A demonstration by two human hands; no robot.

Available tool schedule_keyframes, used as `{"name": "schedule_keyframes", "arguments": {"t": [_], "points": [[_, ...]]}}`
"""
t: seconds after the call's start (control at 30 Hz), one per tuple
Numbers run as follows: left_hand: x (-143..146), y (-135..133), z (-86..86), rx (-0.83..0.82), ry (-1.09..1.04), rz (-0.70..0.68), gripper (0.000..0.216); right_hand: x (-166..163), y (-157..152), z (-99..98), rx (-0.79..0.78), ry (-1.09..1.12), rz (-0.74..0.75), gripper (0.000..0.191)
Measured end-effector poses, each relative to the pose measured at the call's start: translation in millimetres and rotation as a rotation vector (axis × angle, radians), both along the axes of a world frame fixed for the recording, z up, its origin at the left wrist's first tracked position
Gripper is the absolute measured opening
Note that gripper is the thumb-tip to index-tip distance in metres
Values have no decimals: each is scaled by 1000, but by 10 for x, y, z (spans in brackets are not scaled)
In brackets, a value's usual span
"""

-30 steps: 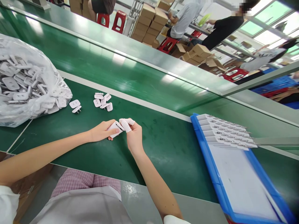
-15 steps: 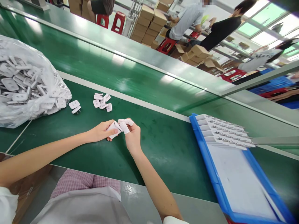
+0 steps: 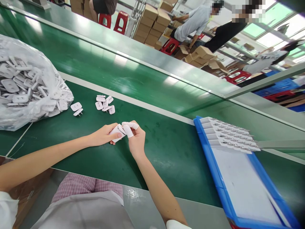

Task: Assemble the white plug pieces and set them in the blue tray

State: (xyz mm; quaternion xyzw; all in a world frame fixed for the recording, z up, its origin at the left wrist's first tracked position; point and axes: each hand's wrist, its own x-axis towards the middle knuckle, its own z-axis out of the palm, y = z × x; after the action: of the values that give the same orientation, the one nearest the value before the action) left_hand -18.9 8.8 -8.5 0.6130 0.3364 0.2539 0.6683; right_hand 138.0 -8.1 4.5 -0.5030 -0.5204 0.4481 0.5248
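My left hand (image 3: 106, 134) is wrapped round a white charger housing (image 3: 116, 133), holding it tilted above the green bench. At the housing's upper right end sits a white plug plate (image 3: 121, 128), slightly askew with a dark gap along the edge. My right hand (image 3: 135, 135), with white finger cots on thumb and forefinger, pinches this plate against the housing; the fingertips hide part of it. Just beyond my hands lies a small group of loose white plug plates (image 3: 105, 103) with metal pins. Two more plates (image 3: 76, 107) lie farther left.
A clear plastic bag (image 3: 51, 68) full of plug plates stands at the left. On the right is a blue tray (image 3: 214, 171) with rows of white housings (image 3: 226, 135) at its far end. A raised ledge runs behind; people sit beyond it among cardboard boxes (image 3: 150, 27).
Both hands and the charger housing have shifted very slightly to the right, with the grip unchanged. In the background, seated people have moved their arms and heads.
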Motion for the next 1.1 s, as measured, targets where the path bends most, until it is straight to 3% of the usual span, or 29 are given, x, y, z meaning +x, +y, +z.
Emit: {"name": "schedule_keyframes", "arguments": {"t": [0.37, 0.73, 1.1], "points": [[-5, -49, -4, 39, -23, 64, 48, -15, -16, -26, -9, -27, 5, 11], [-14, -69, 31, 267, 123, 56, 45, 35, 31, -13, -92, 84, 21, 17], [-32, -73, 97, 240, 161, 50, 43, 9, 3, 6, -84, 26, 29, 15]]}}
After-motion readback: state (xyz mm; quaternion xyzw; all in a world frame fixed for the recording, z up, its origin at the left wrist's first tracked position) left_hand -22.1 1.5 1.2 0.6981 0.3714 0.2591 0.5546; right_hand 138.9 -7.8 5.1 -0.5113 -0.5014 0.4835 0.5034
